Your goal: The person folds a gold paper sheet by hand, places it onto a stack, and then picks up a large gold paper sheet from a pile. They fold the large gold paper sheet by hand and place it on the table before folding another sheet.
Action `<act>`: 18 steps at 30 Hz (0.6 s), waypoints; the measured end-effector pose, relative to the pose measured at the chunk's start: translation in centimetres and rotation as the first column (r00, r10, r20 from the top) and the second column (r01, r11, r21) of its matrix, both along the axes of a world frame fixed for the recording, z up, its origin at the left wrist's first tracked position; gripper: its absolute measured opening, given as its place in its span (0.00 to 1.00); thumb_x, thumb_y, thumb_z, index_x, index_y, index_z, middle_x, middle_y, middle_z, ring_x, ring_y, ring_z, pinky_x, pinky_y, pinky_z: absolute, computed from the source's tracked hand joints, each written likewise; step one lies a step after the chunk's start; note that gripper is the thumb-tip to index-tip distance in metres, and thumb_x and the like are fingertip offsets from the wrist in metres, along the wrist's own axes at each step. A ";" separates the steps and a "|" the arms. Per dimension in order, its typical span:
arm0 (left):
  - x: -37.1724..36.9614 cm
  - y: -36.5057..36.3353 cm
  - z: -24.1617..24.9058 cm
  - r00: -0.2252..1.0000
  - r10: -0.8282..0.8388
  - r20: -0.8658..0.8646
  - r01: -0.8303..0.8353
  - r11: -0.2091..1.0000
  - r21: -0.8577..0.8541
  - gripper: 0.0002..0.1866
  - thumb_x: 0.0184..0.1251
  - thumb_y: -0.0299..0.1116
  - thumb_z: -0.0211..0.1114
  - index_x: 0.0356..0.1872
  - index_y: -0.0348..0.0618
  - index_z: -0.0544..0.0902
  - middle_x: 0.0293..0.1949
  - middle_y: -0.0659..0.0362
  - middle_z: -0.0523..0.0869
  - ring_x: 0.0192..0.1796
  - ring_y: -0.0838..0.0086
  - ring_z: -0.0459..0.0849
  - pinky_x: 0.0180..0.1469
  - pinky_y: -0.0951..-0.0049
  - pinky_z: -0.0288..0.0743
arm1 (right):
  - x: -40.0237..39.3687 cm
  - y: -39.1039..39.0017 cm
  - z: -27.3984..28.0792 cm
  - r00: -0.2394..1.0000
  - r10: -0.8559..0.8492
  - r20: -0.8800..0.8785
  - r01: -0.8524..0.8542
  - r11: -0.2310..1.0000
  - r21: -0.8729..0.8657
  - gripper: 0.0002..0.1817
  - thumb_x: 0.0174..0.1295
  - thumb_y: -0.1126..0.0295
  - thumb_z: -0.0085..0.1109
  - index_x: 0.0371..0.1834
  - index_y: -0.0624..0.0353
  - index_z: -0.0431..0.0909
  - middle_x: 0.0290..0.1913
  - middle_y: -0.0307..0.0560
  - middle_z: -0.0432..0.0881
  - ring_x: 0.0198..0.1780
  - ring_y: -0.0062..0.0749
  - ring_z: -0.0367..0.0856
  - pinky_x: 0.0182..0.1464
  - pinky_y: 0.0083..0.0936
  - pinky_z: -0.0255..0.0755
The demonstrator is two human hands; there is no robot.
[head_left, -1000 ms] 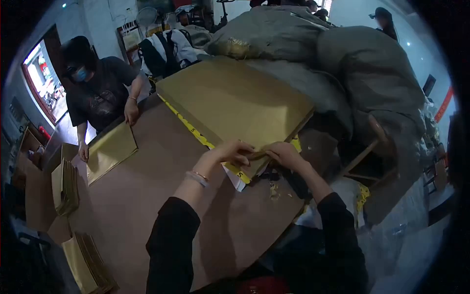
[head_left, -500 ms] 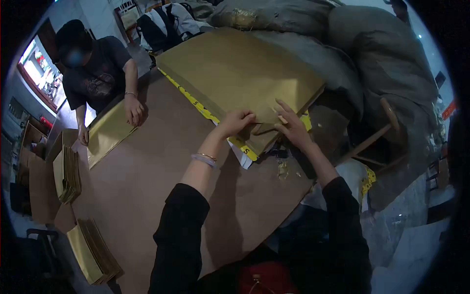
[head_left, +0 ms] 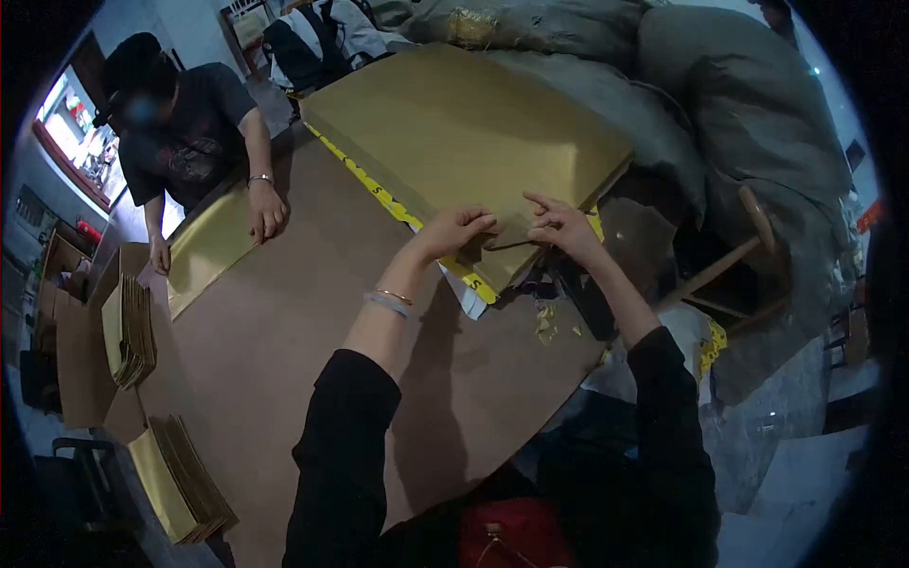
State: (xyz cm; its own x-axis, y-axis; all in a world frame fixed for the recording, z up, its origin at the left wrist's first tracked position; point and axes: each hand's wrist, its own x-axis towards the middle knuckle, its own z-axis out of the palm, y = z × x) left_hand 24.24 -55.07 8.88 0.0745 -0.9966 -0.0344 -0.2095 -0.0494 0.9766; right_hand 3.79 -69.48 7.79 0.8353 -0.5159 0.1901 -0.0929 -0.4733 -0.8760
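Observation:
A thick stack of large gold paper sheets (head_left: 426, 123) lies on the brown table, its near corner towards me. At that corner my left hand (head_left: 453, 232) is closed, thumb against fingers, on the edge of the top sheet, which lifts slightly. My right hand (head_left: 565, 232) is at the same corner, a little to the right. Its index finger points out, while the thumb and other fingers close on the sheet's edge. Yellow printed wrapping (head_left: 383, 197) shows along the stack's lower side. White paper (head_left: 471, 303) sticks out under the corner.
Across the brown table (head_left: 322, 312), a co-worker (head_left: 194, 142) has both hands on a gold sheet (head_left: 204, 251). Folded gold bundles (head_left: 128, 331) stand at the left edge, with another bundle (head_left: 180, 488) nearer me. Big grey sacks (head_left: 757, 114) and a wooden handle (head_left: 755, 210) are on the right.
My right hand's fingers have drawn in, leaving the index finger extended. My left hand has shifted slightly at the corner. The co-worker's hand has moved a little along the other sheet.

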 end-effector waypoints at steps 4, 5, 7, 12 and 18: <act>0.3 0.4 0.1 0.997 -0.063 0.046 0.063 0.998 0.019 0.15 0.72 0.39 0.55 0.43 0.34 0.78 0.32 0.63 0.82 0.33 0.82 0.78 0.37 0.77 0.74 | 0.0 -0.5 -0.3 1.000 0.026 0.013 -0.025 0.998 -0.058 0.09 0.48 0.72 0.69 0.28 0.66 0.80 0.64 0.43 0.71 0.50 0.26 0.73 0.53 0.22 0.68; 0.3 0.4 -0.1 0.997 -0.078 0.027 0.078 0.997 0.026 0.15 0.72 0.38 0.55 0.43 0.34 0.78 0.31 0.63 0.82 0.33 0.82 0.79 0.37 0.77 0.75 | 0.2 -0.6 -0.4 0.999 0.043 0.029 -0.042 0.998 -0.044 0.10 0.48 0.72 0.69 0.29 0.66 0.80 0.65 0.43 0.71 0.50 0.26 0.73 0.53 0.21 0.68; 0.2 0.3 -0.5 0.998 -0.066 0.024 0.065 0.997 0.031 0.14 0.72 0.38 0.55 0.43 0.34 0.78 0.31 0.63 0.82 0.31 0.82 0.79 0.35 0.77 0.75 | 0.0 -0.7 -0.8 0.997 0.061 0.042 -0.060 0.998 -0.028 0.11 0.48 0.72 0.69 0.30 0.66 0.80 0.65 0.44 0.70 0.50 0.26 0.73 0.53 0.21 0.67; -0.2 0.2 -0.7 0.996 0.074 -0.047 -0.072 0.996 0.059 0.14 0.72 0.37 0.55 0.43 0.35 0.78 0.29 0.63 0.82 0.27 0.81 0.80 0.31 0.77 0.75 | 0.5 2.3 0.4 0.923 -0.167 0.346 0.262 0.932 -0.249 0.13 0.51 0.67 0.68 0.39 0.60 0.82 0.69 0.46 0.64 0.59 0.41 0.71 0.58 0.33 0.65; 0.1 -0.2 -1.2 0.996 0.094 -0.003 -0.093 0.993 0.073 0.15 0.71 0.37 0.56 0.46 0.34 0.78 0.30 0.63 0.82 0.28 0.82 0.80 0.32 0.78 0.75 | -0.2 -0.1 -0.8 0.996 0.054 0.073 0.008 0.748 -0.664 0.14 0.44 0.71 0.70 0.37 0.60 0.84 0.68 0.44 0.66 0.61 0.38 0.67 0.57 0.33 0.67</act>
